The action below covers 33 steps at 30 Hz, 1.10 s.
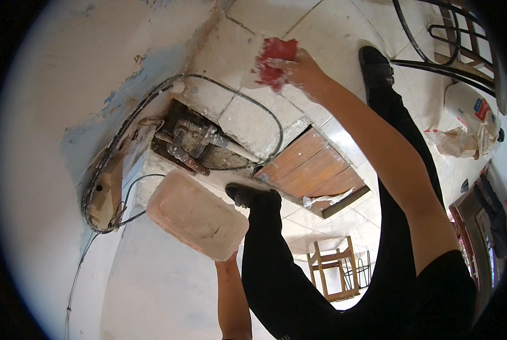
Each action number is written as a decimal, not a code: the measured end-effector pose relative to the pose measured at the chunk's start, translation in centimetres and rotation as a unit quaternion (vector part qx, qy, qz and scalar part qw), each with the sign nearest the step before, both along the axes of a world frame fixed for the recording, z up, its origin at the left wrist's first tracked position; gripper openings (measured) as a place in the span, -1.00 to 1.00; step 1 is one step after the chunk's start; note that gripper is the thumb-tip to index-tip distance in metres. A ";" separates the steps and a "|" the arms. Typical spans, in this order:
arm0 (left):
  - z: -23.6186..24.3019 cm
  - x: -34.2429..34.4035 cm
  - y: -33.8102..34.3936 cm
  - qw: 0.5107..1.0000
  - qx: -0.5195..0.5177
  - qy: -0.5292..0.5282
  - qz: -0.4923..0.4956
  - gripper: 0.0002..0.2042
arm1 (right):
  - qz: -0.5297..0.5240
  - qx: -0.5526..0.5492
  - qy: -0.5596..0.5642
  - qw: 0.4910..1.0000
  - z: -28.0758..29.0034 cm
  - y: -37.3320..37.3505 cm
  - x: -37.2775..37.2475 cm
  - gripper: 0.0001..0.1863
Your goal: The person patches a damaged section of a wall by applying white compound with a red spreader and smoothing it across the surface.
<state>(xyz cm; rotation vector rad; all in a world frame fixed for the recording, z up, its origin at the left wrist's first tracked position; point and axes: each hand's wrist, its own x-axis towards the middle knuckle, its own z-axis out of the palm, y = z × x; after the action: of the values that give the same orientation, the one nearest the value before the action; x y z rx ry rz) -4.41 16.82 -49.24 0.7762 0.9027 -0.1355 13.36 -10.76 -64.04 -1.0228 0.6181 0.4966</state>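
My right hand (304, 71) reaches far out and grips a red-handled tool (276, 56) smeared with white paste, pressed against a pale tiled surface (247, 122). My left hand (227, 262) is mostly hidden under a pink rectangular plastic tub (196, 214), which it holds up from below; the tub's inside is coated with whitish paste. My legs in black trousers (281, 272) and a black shoe (242, 194) lie between the two arms.
A rough opening (194, 144) holds rusty metal fittings, with black cables (123, 130) looping around it along a white wall (49, 141). Nearby are a wooden board (313, 170), a wooden stool (332, 269), a black metal frame (452, 39) and white bags (463, 122).
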 end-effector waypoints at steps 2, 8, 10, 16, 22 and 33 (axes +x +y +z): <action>-0.2 -0.2 0.1 1.000 -0.010 0.009 -0.003 -0.39 | -0.014 0.025 -0.011 1.000 0.7 3.1 0.8 -0.86; 0.7 -2.4 3.9 0.986 -0.153 0.014 0.067 -0.39 | -0.102 0.062 -0.045 0.992 6.0 15.2 4.4 -0.89; 1.9 -2.3 4.0 0.986 -0.157 0.006 0.063 -0.37 | -0.125 0.042 -0.021 0.991 6.1 16.0 5.4 -0.88; 4.4 -3.0 6.0 0.986 -0.141 -0.016 0.091 -0.32 | -0.103 -0.088 -0.178 0.975 3.3 18.6 8.0 -0.77; 5.9 -2.6 6.8 0.986 -0.135 -0.031 0.091 -0.40 | 0.001 0.005 -0.266 0.964 4.3 16.0 9.0 -0.71; 6.3 -4.1 8.3 0.981 -0.154 -0.056 0.106 -0.43 | -0.007 0.124 -0.133 0.983 6.7 15.8 11.3 -0.70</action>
<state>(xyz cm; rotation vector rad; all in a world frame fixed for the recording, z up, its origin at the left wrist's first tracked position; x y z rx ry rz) -8.50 25.14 -42.98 0.3924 0.8284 -0.0411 24.67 5.08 -57.32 -0.8291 0.3150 0.4034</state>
